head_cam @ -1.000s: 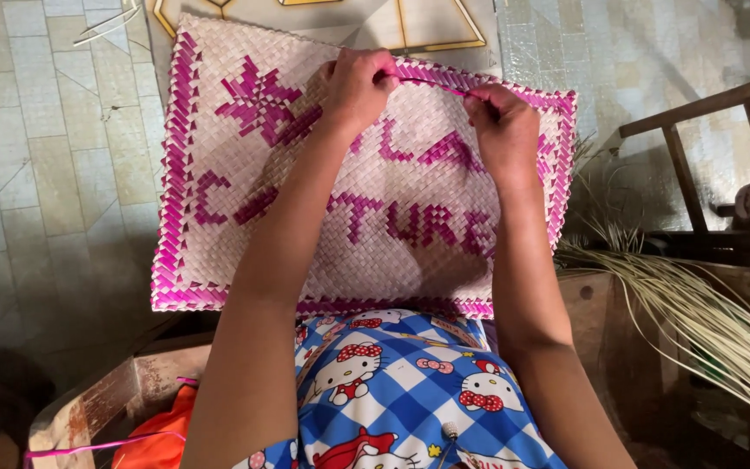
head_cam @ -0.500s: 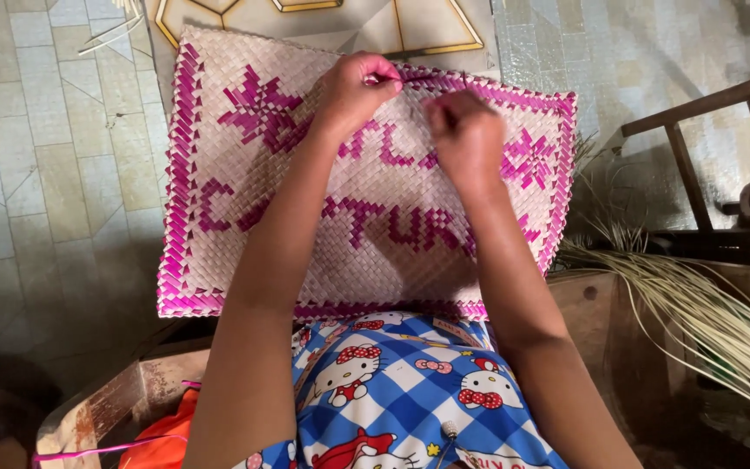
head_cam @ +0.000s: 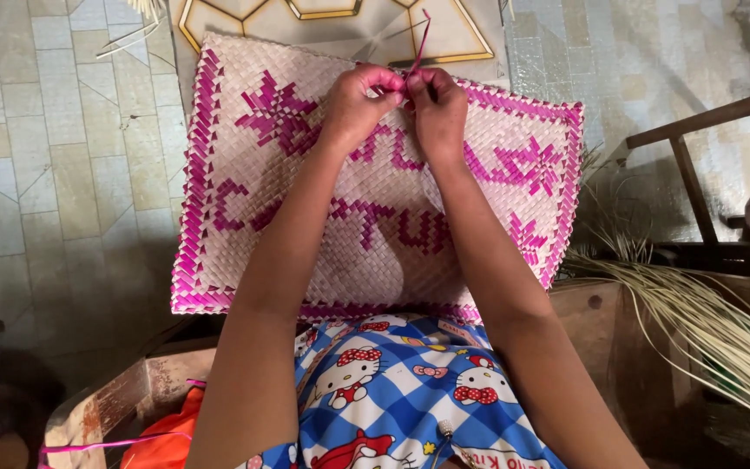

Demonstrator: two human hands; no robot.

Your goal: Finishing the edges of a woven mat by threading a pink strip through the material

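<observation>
Most of your woven palm mat point(head_cam: 245, 208), resting across your lap, looks finished, yet your left hand point(head_cam: 359, 104) and right hand point(head_cam: 437, 108) have fingers pinched on a pink strip point(head_cam: 418, 48) at its unfinished far edge.

One woven mat point(head_cam: 245, 217) lies on the tiled floor, bearing two pink star motifs. Two hands meet at the mat's far edge, the left hand point(head_cam: 362, 100) and the right hand point(head_cam: 436, 104), pinching one pink strip point(head_cam: 421, 43). One bundle of pale straw strands point(head_cam: 705, 321) lies right of the mat.
</observation>
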